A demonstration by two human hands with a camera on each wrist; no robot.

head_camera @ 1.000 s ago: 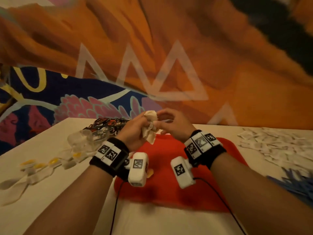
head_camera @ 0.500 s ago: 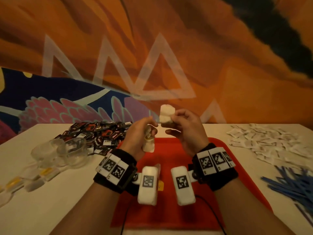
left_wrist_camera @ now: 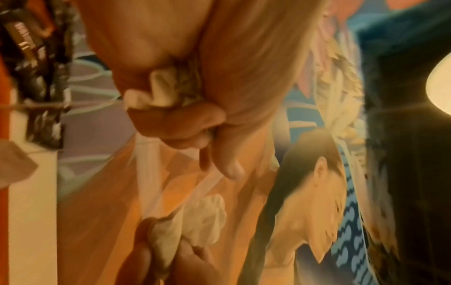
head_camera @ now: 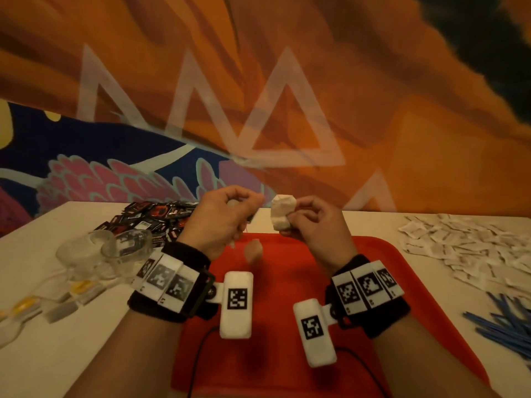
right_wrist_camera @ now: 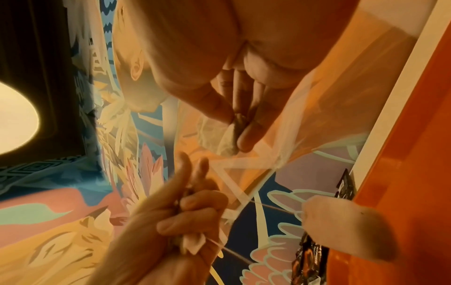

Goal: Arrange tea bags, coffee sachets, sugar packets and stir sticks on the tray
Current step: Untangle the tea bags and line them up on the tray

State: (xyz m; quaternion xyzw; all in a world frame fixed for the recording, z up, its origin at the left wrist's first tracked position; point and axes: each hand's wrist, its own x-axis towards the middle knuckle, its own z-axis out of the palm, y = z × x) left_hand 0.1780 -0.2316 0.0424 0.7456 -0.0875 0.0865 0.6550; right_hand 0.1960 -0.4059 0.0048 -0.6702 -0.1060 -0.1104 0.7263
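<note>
Head view: both hands are raised over the far part of the red tray (head_camera: 402, 282), a small gap between them. The right hand (head_camera: 313, 225) pinches one crumpled white tea bag (head_camera: 283, 212) between thumb and fingertips. The left hand (head_camera: 222, 222) is curled closed; what it holds is largely hidden from this view. One blurred pale piece (head_camera: 253, 249) shows below the hands, over the tray; whether it hangs or lies there cannot be told.

Left wrist view: this camera shows the content of the left fist, a bunched white tea bag with dark leaf showing (left_wrist_camera: 168, 90), clamped between fingers and palm.

Right wrist view: a thin string runs from the left fist towards the pale piece. Thumb and fingers of the right hand close on the bag's edge.

Only the head view shows the stock on the table (head_camera: 71, 354):
- coffee sachets (head_camera: 149, 218), dark pile, far left, too many to count;
- two glasses (head_camera: 103, 251), left;
- tea bags with yellow tags (head_camera: 51, 300), several, near left;
- sugar packets (head_camera: 465, 242), white pile, right, uncounted;
- stir sticks (head_camera: 505, 323), blue bundle, near right, uncounted.
</note>
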